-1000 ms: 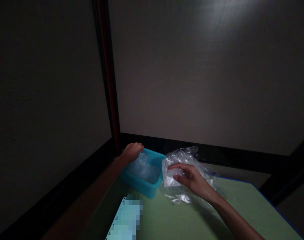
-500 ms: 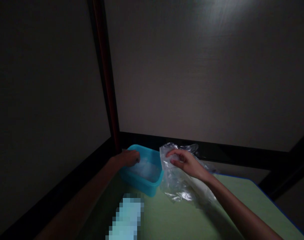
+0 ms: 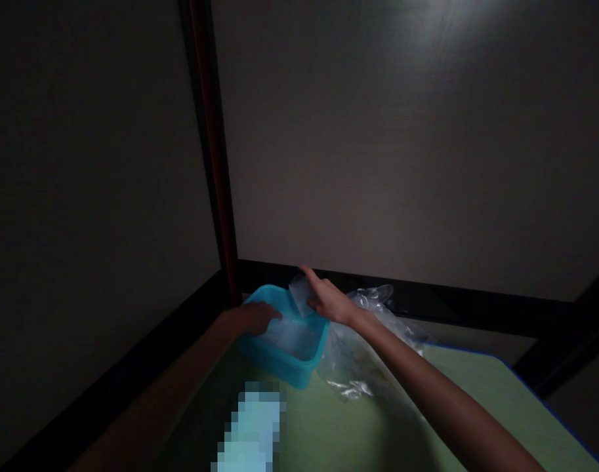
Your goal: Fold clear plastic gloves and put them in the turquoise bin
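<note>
A light-blue plastic basket (image 3: 279, 364) sits on the green table, with clear plastic pieces (image 3: 289, 335) lying inside. My left hand (image 3: 257, 318) reaches over its left rim, fingers stretched into the basket; their undersides are hidden. Above the basket's back right corner, my right hand (image 3: 329, 298) pinches a small clear plastic bag (image 3: 300, 295), tilted over the rim. Beside the basket on the right lies a crumpled heap of clear plastic bags (image 3: 351, 367), partly behind my right forearm.
The green table (image 3: 338, 426) has a blue edge on the right. A pixelated bright rectangle (image 3: 252, 432) lies in front of the basket. Grey wall panels (image 3: 402, 164) with dark trim and a reddish-brown post (image 3: 215, 144) stand close behind.
My right hand has moved left from the heap of bags to the basket, bringing a small clear bag with it. My left hand's fingers have straightened and reach slightly further into the basket.
</note>
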### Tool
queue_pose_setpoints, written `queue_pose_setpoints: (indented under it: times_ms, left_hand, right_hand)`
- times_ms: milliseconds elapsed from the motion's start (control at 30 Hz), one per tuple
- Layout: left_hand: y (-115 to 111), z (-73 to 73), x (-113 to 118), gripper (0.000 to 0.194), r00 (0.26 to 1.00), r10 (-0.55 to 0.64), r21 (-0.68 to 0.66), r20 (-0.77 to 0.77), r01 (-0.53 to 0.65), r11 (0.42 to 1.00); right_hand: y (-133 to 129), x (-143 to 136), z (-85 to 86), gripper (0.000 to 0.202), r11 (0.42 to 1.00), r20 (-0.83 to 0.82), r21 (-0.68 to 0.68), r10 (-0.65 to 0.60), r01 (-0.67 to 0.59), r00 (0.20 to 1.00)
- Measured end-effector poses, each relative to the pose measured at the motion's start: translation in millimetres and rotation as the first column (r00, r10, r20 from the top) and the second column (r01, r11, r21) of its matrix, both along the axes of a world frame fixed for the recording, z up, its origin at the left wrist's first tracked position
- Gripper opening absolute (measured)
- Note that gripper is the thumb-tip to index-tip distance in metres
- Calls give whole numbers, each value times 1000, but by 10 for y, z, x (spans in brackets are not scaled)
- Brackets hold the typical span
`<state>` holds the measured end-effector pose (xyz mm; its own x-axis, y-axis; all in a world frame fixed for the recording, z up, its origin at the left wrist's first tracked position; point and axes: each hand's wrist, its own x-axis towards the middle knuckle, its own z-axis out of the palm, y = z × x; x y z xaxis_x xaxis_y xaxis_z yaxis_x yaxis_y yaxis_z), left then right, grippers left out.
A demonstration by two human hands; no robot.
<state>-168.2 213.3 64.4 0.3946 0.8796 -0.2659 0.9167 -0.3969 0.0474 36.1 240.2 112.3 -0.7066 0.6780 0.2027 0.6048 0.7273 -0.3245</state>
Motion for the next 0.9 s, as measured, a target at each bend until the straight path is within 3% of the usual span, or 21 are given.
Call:
queue_pose_setpoints:
  times_ms: [233, 600, 733, 900]
  left_hand:
    - [-16, 31, 47, 29, 998, -7, -78, -57, 3, 997]
    - [-29, 107, 4, 29, 998, -56, -188, 18, 59, 980]
    - [-6, 117, 59, 29, 999, -22, -157, -28, 17, 987]
    - [30, 62, 144, 28, 997, -3, -119, -75, -6, 993]
  right_hand:
    - [45, -176, -49, 52, 997, 98, 56, -55, 50, 994]
    - [-200, -290, -130, 45, 992, 349, 125, -12, -34, 937]
    - [-241, -339, -193, 29, 995, 411, 96, -29, -11, 911]
    - [-227, -353, -212, 30, 997, 419, 78, -59, 29, 906]
